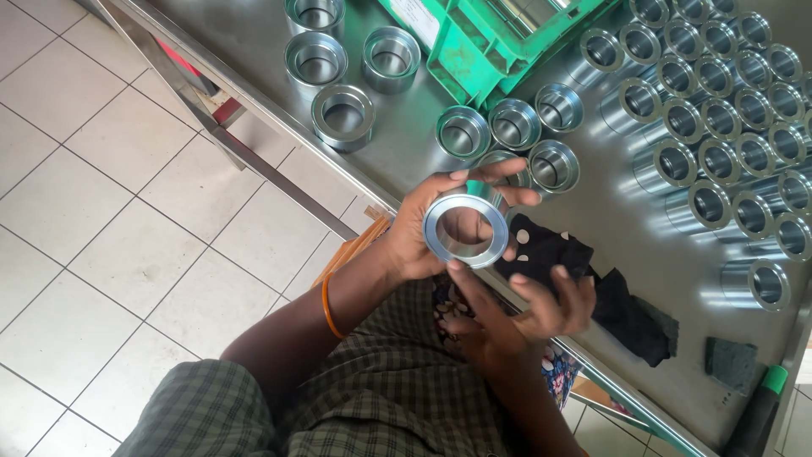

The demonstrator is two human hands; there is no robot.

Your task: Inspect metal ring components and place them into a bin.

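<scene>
The left hand [419,228] grasps a shiny metal ring [465,230] at its nine o'clock edge; the right hand [529,309], fingers loose, touches six o'clock.

The right hand [541,309] is motion-blurred; the green crate [499,38] and top metal cups [315,13] are cut off by the frame's upper edge.

head cam | looks steeply down, close over hands | steel table [592,211] ahead, tiled floor [110,211] left

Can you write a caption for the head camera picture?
Left hand holds a shiny metal ring above a steel table crowded with metal sleeves.
</scene>
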